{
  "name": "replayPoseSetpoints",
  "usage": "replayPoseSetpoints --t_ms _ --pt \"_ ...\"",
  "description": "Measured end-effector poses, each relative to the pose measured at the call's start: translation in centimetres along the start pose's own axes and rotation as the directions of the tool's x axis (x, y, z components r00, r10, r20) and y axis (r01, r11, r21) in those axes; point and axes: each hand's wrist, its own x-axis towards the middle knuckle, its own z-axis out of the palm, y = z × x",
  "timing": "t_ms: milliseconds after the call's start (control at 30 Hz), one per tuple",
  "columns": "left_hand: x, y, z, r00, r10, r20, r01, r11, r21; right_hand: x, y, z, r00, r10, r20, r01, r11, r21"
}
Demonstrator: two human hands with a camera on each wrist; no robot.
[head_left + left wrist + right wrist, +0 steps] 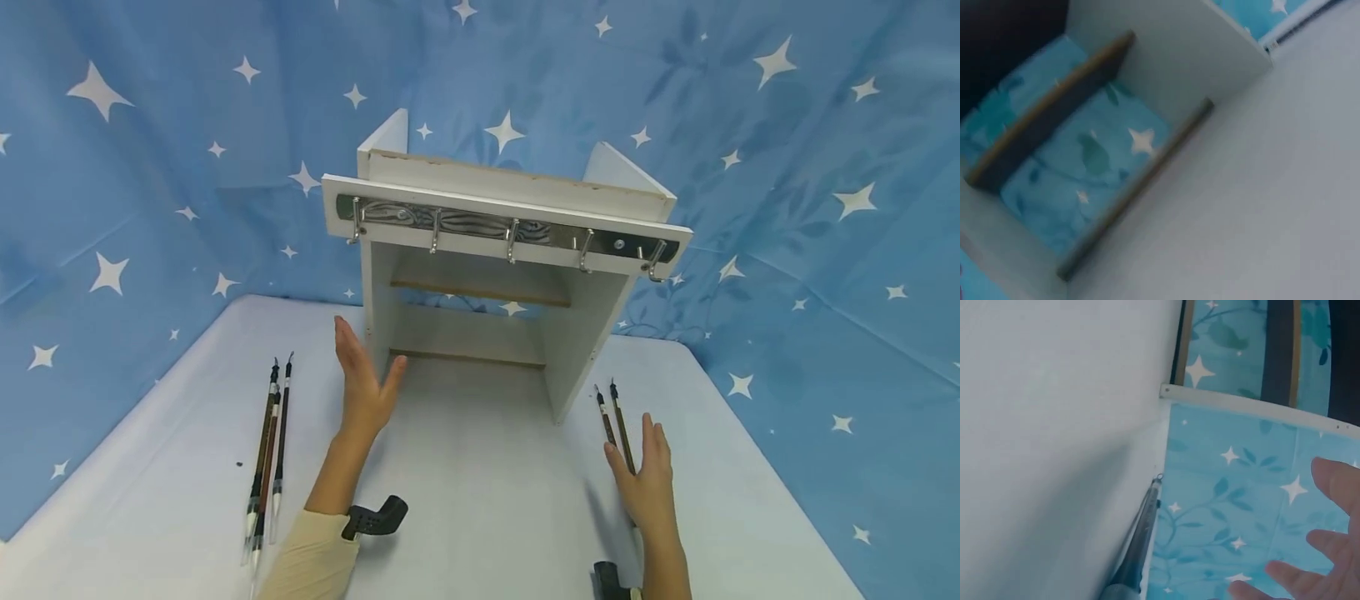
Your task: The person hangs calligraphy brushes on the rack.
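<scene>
A white shelf rack (487,187) stands at the middle of the table, with a metal hook strip (465,225) across its front edge. My left hand (367,392) is raised near the rack's left side panel, fingers straight and thumb spread, holding nothing. On the right, my right hand (651,487) hovers with fingers spread near two calligraphy brushes (619,417), which it partly hides in the head view. Spread fingertips (1335,481) show in the right wrist view beside a brush (1141,540). The left wrist view shows the rack's crossboards (1141,184) but no hand.
Several calligraphy brushes (270,442) lie side by side at the left of the white-covered table (480,500). A small dark speck (239,463) is beside them. Behind everything hangs a blue star-patterned cloth (187,150).
</scene>
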Motion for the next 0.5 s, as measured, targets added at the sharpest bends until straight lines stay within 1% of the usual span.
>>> replayPoseSetpoints --t_ms 67,167,233,300,367,433,500 --pt "-0.5 -1.3 0.3 0.996 -0.087 0.035 0.088 0.996 -0.024 0.0 0.2 0.1 0.999 0.009 -0.036 -0.008 1.0 0.005" --pt "-1.2 -2.7 0.5 0.98 -0.163 0.112 0.167 0.986 -0.026 0.1 0.6 0.3 0.997 0.026 -0.077 -0.026 1.0 -0.002" --pt "-1.6 -3.3 0.7 0.969 -0.196 0.152 0.202 0.979 -0.027 0.1 0.9 0.3 0.995 0.048 -0.09 -0.049 0.999 -0.011" --pt "-1.9 -3.8 0.9 0.962 -0.212 0.173 0.219 0.975 -0.022 0.2 1.4 0.2 0.993 0.078 -0.093 -0.081 0.996 -0.022" --pt "-2.2 -4.1 1.1 0.958 -0.226 0.177 0.23 0.973 -0.002 0.2 1.8 0.1 0.99 0.116 -0.08 -0.119 0.992 -0.033" --pt "-2.4 -4.5 1.2 0.962 -0.214 0.168 0.214 0.977 0.018 0.2 2.2 -0.1 0.986 0.155 -0.056 -0.158 0.986 -0.049" --pt "-2.4 -4.9 1.4 0.974 -0.174 0.147 0.17 0.985 0.04 0.2 2.5 -0.1 0.984 0.177 -0.034 -0.179 0.981 -0.074"
